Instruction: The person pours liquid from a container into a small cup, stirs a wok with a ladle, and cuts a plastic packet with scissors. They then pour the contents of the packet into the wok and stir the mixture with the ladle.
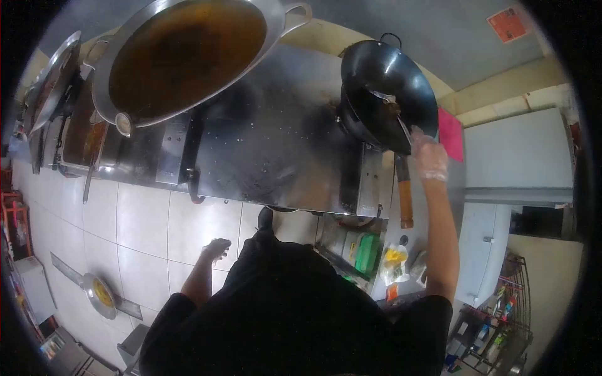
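My right hand (pixel 429 156), in a clear glove, is closed on the handle of a metal utensil (pixel 404 128) at the near rim of a black wok (pixel 370 69). The utensil's far end reaches a small brown clump of food (pixel 393 108) inside the wok. Below the rim, the wok's wooden handle (pixel 406 203) points down. My left hand (pixel 216 249) hangs low over the tiled floor, away from the stove; its fingers look curled, and whether they hold anything is unclear.
A large metal pan of brown liquid (pixel 188 56) stands at the upper left of the steel stove top (pixel 251 144). Green containers (pixel 366 252) and a yellow item in plastic (pixel 395 257) are at the lower right. A bowl (pixel 99 294) is at the lower left.
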Action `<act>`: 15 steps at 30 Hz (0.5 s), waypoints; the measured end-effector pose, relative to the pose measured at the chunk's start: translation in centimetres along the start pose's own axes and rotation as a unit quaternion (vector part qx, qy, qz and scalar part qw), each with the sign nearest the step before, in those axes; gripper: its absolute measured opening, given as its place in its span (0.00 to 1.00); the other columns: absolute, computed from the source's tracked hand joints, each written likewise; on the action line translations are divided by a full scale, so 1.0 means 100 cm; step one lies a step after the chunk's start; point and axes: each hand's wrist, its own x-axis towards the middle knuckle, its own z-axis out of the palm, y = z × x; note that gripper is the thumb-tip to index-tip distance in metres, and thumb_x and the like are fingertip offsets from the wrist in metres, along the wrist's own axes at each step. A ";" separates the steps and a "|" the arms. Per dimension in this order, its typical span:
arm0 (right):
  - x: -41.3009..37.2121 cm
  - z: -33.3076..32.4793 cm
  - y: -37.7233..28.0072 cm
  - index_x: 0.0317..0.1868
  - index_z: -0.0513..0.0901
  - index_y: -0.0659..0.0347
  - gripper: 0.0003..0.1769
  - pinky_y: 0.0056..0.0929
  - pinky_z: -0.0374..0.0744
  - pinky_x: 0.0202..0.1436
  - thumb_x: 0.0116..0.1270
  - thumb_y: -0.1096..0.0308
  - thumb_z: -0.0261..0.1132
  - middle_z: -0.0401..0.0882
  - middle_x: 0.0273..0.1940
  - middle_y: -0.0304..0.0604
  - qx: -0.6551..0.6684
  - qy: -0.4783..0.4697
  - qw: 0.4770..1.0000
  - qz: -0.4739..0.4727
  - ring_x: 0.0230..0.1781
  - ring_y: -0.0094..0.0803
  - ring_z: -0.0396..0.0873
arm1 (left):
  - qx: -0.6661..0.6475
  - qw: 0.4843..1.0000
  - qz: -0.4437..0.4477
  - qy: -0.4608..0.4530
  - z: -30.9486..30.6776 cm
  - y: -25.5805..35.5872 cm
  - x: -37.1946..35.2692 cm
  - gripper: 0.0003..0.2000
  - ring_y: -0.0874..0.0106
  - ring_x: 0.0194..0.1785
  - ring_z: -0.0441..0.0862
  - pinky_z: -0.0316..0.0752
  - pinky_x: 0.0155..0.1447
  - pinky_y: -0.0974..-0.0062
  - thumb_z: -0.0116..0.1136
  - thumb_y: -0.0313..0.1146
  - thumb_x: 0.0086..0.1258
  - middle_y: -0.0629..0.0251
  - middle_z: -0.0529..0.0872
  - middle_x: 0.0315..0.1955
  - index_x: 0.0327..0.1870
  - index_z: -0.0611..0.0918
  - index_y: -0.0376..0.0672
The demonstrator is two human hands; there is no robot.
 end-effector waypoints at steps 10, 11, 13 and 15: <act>-0.018 -0.090 0.043 0.55 0.86 0.64 0.15 0.34 0.80 0.56 0.77 0.65 0.61 0.87 0.49 0.57 0.191 0.039 0.965 0.173 0.49 0.40 0.88 | 0.024 0.999 -0.032 -0.030 -0.016 -0.009 0.007 0.15 0.73 0.40 0.85 0.81 0.38 0.67 0.55 0.47 0.75 0.69 0.87 0.41 0.50 0.85 0.48; -0.019 -0.094 0.042 0.55 0.86 0.64 0.15 0.35 0.80 0.56 0.77 0.66 0.60 0.87 0.49 0.58 0.261 0.077 0.950 0.151 0.49 0.43 0.88 | 0.024 0.997 -0.040 -0.063 -0.018 -0.003 0.002 0.15 0.73 0.40 0.84 0.81 0.39 0.66 0.55 0.48 0.75 0.68 0.87 0.41 0.50 0.86 0.48; -0.021 -0.088 0.036 0.55 0.85 0.64 0.14 0.36 0.81 0.56 0.76 0.67 0.60 0.87 0.49 0.59 0.328 0.115 0.929 0.130 0.49 0.45 0.87 | 0.027 0.994 -0.047 -0.097 -0.023 0.015 -0.008 0.16 0.73 0.40 0.84 0.81 0.40 0.64 0.55 0.48 0.76 0.68 0.88 0.42 0.50 0.87 0.48; -0.026 -0.052 0.021 0.55 0.85 0.63 0.14 0.41 0.81 0.57 0.76 0.69 0.58 0.86 0.48 0.62 0.208 0.117 0.970 0.045 0.50 0.50 0.86 | 0.074 0.987 -0.040 -0.136 -0.023 0.038 -0.021 0.19 0.72 0.40 0.83 0.80 0.42 0.62 0.53 0.51 0.76 0.68 0.88 0.43 0.51 0.88 0.48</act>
